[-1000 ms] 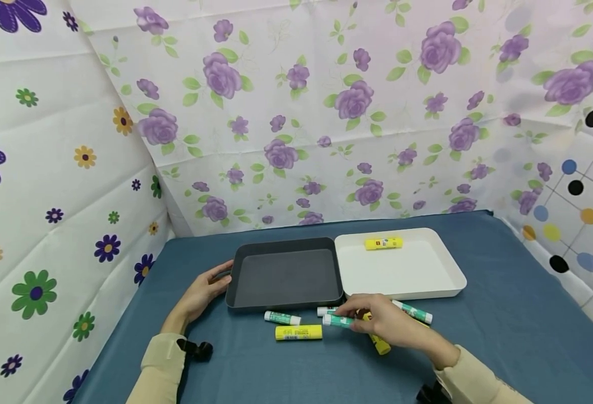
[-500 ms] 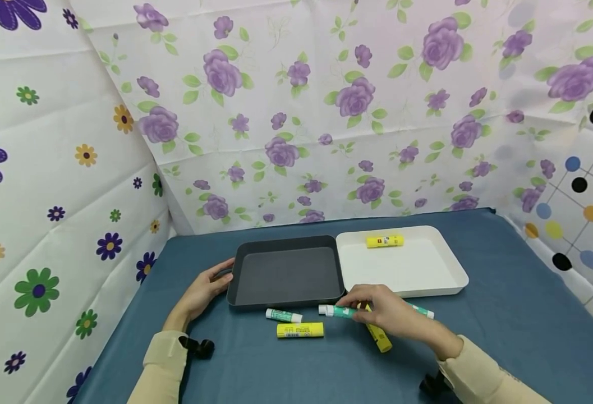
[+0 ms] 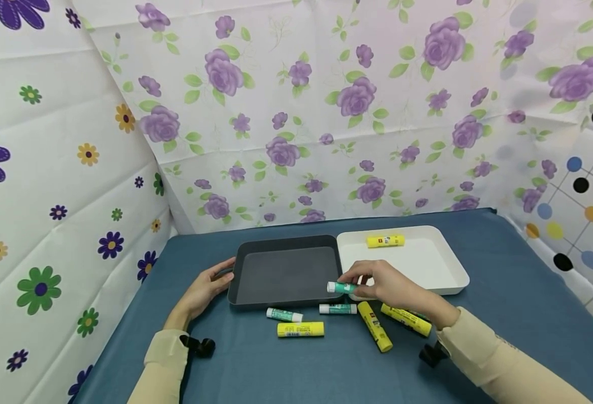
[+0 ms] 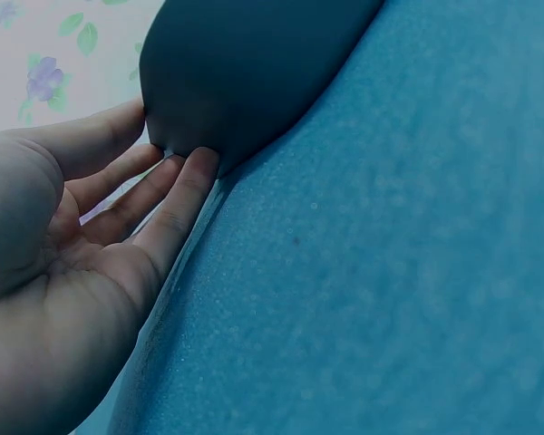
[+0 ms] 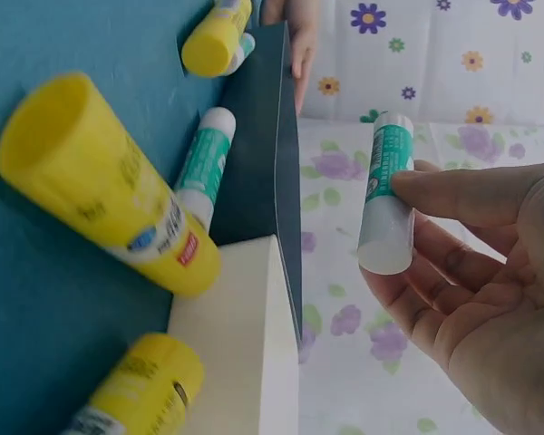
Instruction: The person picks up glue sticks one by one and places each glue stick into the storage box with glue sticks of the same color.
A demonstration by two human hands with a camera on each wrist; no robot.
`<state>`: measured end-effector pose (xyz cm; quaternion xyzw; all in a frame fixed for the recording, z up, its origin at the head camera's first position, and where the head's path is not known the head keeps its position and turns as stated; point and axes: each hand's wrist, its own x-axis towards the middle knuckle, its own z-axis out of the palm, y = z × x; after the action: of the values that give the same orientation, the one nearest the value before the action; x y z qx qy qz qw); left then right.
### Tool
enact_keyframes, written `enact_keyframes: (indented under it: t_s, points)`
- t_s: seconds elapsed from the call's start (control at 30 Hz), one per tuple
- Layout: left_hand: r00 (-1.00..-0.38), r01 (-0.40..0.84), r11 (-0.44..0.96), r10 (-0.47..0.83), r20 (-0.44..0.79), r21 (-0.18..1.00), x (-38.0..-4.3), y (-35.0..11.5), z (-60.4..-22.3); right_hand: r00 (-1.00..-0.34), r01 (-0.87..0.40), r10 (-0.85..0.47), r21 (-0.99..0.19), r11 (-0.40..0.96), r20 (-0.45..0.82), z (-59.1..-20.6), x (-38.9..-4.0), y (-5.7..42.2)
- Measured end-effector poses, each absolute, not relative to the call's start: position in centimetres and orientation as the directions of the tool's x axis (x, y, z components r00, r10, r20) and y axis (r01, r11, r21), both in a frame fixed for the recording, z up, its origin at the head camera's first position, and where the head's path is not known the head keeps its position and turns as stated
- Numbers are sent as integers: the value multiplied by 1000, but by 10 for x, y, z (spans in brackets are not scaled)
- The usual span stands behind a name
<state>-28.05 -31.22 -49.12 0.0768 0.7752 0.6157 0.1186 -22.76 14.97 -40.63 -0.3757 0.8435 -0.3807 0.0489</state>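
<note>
My right hand [image 3: 392, 284] pinches a green-and-white glue stick [image 3: 340, 288] between thumb and fingers. It is held above the front rims where the dark grey tray [image 3: 288, 272] and the white tray [image 3: 422, 269] meet. In the right wrist view the held stick hangs clear of both trays, its white cap end toward the camera. At the dark tray's left side, my left hand [image 3: 202, 293] rests its fingertips against the wall; the left wrist view has its fairly straight fingers [image 4: 177, 204] touching the tray's corner.
One yellow glue stick [image 3: 385, 240] lies in the white tray. In front of the trays lie a yellow stick [image 3: 300, 329], two green-and-white sticks [image 3: 284, 315], and two slanted yellow sticks [image 3: 375, 327]. Blue cloth [image 3: 256, 370] covers the table; patterned sheets hang behind.
My right hand has lifted the green-and-white glue stick off the cloth and up toward the trays, uncovering the sticks beneath. My left hand has stayed at the dark tray.
</note>
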Motion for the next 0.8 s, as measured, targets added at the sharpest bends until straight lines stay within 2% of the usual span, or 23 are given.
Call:
enact_keyframes:
  t_s: [0.4, 0.8]
  points:
    - [-958, -26, 230, 271, -90, 973, -281, -314, -491, -724, -592, -665, -662, 460, 185, -387, -257, 148]
    - [-959, -18, 226, 271, -81, 974, -282, -313, -492, -696, -597, -700, -670, 441, 160, -372, -286, 129]
